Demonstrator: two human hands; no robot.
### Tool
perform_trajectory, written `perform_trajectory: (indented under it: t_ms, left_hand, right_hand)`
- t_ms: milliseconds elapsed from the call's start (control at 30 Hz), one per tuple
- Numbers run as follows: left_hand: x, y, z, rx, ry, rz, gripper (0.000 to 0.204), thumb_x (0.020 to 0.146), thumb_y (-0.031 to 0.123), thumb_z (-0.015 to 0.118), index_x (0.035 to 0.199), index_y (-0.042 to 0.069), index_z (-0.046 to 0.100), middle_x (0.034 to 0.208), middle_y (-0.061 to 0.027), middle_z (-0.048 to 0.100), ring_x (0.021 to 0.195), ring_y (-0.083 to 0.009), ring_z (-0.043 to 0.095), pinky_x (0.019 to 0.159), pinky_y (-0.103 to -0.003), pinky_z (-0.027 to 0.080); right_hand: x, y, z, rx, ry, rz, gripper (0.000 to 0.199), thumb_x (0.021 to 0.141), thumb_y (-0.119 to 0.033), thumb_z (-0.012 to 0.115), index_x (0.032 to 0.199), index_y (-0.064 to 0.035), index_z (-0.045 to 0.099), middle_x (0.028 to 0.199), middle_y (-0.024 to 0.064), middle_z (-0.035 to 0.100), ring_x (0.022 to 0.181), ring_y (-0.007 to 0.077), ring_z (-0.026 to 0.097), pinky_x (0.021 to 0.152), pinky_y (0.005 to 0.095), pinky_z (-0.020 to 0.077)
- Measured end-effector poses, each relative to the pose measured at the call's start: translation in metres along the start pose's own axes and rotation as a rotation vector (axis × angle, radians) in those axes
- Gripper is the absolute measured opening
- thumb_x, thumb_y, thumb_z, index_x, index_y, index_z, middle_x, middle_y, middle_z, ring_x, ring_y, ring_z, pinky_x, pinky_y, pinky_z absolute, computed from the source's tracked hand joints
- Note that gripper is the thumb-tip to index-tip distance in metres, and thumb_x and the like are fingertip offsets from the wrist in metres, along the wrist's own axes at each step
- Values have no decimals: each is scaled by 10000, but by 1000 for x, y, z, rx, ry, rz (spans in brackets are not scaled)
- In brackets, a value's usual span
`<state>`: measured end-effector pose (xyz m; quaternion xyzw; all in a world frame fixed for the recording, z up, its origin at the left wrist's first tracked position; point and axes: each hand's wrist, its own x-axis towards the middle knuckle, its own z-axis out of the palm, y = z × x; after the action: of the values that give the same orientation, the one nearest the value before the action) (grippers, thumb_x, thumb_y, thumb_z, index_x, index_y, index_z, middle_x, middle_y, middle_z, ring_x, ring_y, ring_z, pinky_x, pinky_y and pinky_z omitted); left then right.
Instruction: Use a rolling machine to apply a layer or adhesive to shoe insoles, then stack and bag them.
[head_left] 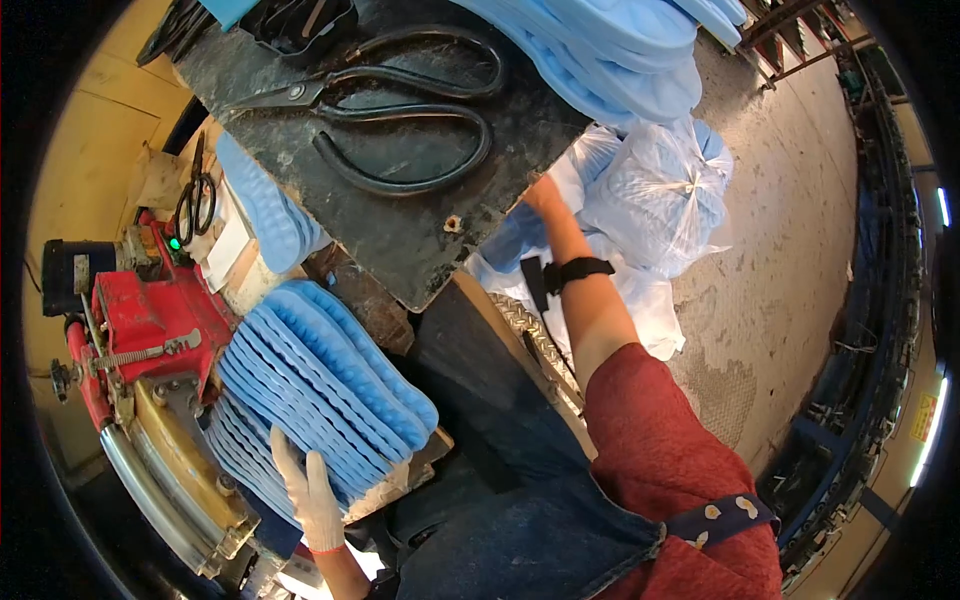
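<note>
My left hand, in a white glove, lies against the near side of a stack of light-blue foam soles. Its visible fingers are stretched out and apart along the stacked edges. My right arm reaches forward past the corner of a dark board, with a black band on the wrist. Of my right hand only the back shows; the fingers are hidden behind the board's edge, beside clear plastic bags with blue contents. Whether it holds anything is hidden.
Large black-handled scissors lie on the board beneath a pile of blue soles at the far side. A red machine with metal rollers stands at left. Smaller scissors and more soles lie behind it. Concrete floor extends right.
</note>
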<state>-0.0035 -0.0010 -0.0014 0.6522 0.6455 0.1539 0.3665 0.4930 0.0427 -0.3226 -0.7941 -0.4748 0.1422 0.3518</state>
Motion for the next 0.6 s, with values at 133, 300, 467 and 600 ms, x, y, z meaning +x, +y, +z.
perform_trajectory:
  t_ms: [133, 300, 467, 600]
  left_hand:
    - [2, -2, 2, 1, -20, 7, 588, 887, 103, 427, 1438, -10, 255, 1385, -211, 401, 1243, -301, 414, 1068, -376, 279]
    - [3, -1, 5, 29, -7, -19, 591, 886, 110, 417, 1438, -19, 249, 1410, -211, 365, 1281, -305, 378, 1083, -375, 260]
    - [2, -15, 1, -45, 7, -19, 599, 878, 87, 425, 1441, -15, 246, 1414, -194, 362, 1293, -291, 366, 1090, -364, 252]
    - [0, -9, -4, -9, -11, -54, 575, 899, 109, 439, 1435, -9, 268, 1435, -188, 355, 1319, -283, 349, 1101, -351, 240]
  right_hand:
    - [18, 28, -50, -90, 49, 46, 268, 850, -204, 553, 1012, 9, 553, 984, 248, 638, 962, 398, 608, 795, 450, 480]
    - [14, 13, -57, -57, -95, -7, 262, 850, -178, 569, 1042, -1, 558, 977, 207, 645, 935, 378, 612, 788, 420, 487]
    - [-18, -60, -37, -100, 5, 98, 262, 827, -177, 580, 1018, 2, 593, 949, 164, 650, 891, 319, 612, 774, 398, 486]
    - [-38, -91, -65, -75, 43, 101, 263, 809, -176, 589, 999, 4, 621, 926, 130, 654, 857, 272, 613, 763, 381, 486]
